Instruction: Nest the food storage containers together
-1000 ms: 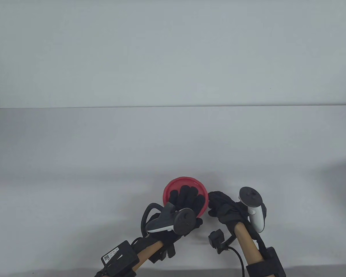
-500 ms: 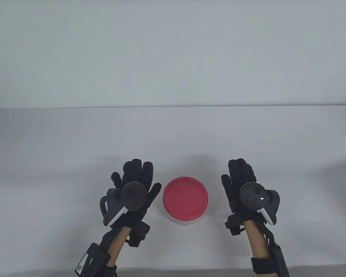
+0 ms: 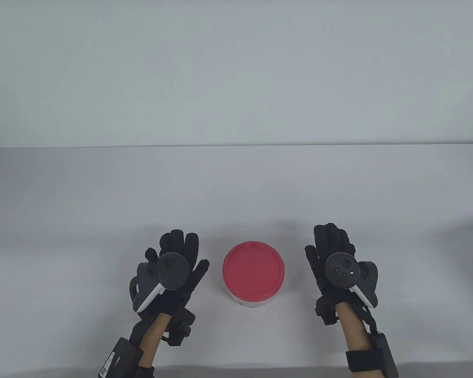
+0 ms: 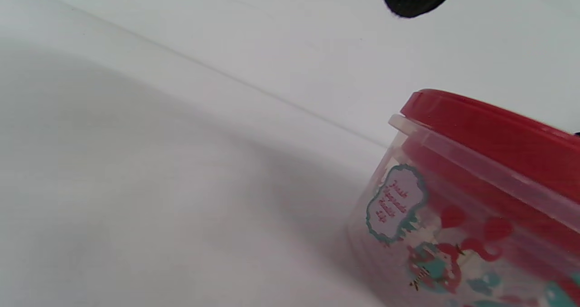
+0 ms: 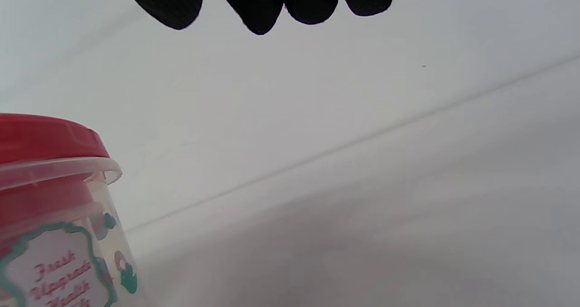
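Note:
A clear round container with a red lid point(image 3: 253, 270) stands on the white table point(image 3: 236, 189) near the front, between my hands. It shows printed labels in the left wrist view point(image 4: 457, 216) and in the right wrist view point(image 5: 54, 216). Something red shows through its clear wall. My left hand point(image 3: 177, 256) is spread flat and empty to its left, apart from it. My right hand point(image 3: 331, 248) is spread flat and empty to its right, also apart. Fingertips point(image 5: 267, 3) hang in at the top of the right wrist view.
The white table reaches back to a pale wall point(image 3: 236, 71). Its front edge runs just below my forearms.
One second ago my left hand pressed on the red lid and my right hand held the container's side. Both have let go, moved outward and opened flat. The container stays put.

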Demonstrator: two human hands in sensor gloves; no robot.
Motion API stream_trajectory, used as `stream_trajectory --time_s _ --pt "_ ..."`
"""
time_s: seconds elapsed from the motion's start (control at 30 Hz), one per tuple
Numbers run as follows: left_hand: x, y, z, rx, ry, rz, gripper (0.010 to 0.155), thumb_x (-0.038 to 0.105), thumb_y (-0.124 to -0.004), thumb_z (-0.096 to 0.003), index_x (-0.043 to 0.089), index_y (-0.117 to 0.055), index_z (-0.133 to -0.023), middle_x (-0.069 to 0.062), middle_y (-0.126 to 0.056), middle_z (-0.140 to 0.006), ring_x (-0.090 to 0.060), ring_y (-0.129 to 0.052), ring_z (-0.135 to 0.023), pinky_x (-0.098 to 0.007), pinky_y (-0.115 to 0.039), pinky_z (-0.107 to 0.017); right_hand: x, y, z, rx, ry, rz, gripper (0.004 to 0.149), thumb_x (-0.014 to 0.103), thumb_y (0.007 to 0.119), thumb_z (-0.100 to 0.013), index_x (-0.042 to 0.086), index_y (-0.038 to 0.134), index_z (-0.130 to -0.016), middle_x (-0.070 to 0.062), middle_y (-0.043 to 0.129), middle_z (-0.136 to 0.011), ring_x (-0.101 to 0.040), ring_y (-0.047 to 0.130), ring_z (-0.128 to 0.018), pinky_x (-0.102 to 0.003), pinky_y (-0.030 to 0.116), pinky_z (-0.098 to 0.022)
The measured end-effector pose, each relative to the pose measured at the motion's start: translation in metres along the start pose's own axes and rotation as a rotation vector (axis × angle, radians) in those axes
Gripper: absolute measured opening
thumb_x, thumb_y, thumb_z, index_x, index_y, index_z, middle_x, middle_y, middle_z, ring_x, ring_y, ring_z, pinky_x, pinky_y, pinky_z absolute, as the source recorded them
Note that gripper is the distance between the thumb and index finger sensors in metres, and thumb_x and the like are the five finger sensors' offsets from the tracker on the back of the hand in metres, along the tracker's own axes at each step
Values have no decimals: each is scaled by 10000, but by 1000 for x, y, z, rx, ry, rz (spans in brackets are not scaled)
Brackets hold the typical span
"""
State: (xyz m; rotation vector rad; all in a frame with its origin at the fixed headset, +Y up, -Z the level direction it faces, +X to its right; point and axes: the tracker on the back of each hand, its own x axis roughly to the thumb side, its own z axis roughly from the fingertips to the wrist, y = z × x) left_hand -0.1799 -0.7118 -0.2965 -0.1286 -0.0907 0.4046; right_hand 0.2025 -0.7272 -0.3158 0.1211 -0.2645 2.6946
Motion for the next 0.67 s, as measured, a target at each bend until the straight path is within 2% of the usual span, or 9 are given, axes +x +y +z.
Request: stream_trajectory --time_s 0.67 --pt "-1 -6 0 -33 16 -22 713 579 -480 -638 352 -156 -1232 -14 -35 -1294 -341 -9 -1188 -620 -17 -768 -1 0 3 5 1 -7 597 390 596 -640 97 443 -1137 -223 348 -1169 -505 366 -1008 -683 403 -647"
